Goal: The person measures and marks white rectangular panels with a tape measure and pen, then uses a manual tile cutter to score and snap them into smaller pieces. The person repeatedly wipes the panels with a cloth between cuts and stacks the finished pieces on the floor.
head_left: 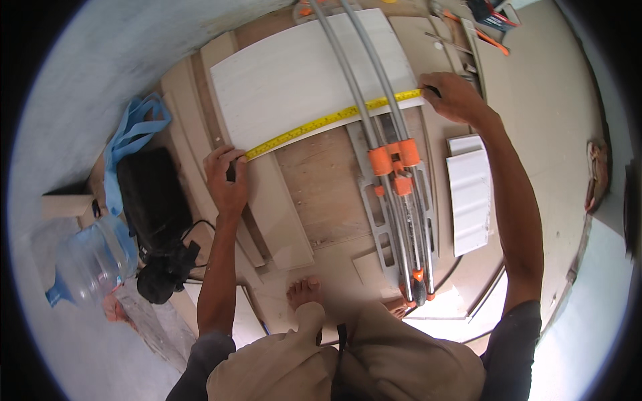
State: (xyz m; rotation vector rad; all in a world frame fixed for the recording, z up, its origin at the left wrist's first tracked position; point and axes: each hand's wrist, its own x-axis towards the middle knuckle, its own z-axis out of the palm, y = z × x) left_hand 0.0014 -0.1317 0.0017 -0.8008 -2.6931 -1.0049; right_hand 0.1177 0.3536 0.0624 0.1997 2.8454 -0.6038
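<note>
The person's left hand (pixel 225 180), left of centre, and right hand (pixel 455 99), right of upper centre, each pinch one end of a yellow tape measure (pixel 304 129), fingers closed around it; a dark part shows in each grip. The tape runs between them, rising gently to the right along the lower edge of a large white panel (pixel 284 73) in the upper middle of the frame. It crosses the twin metal rails of a tile cutter (pixel 403 154) with orange fittings, which stretches from the top edge to lower right of centre. White ridged pieces (pixel 469 197) lie to the cutter's right. At far left are a blue strap-like cloth (pixel 142 127), a black case (pixel 155 194) and a clear plastic water jug (pixel 97 260). An orange-handled tool (pixel 493 43) lies upper right. A bare foot (pixel 304 293) shows at lower centre.
</note>
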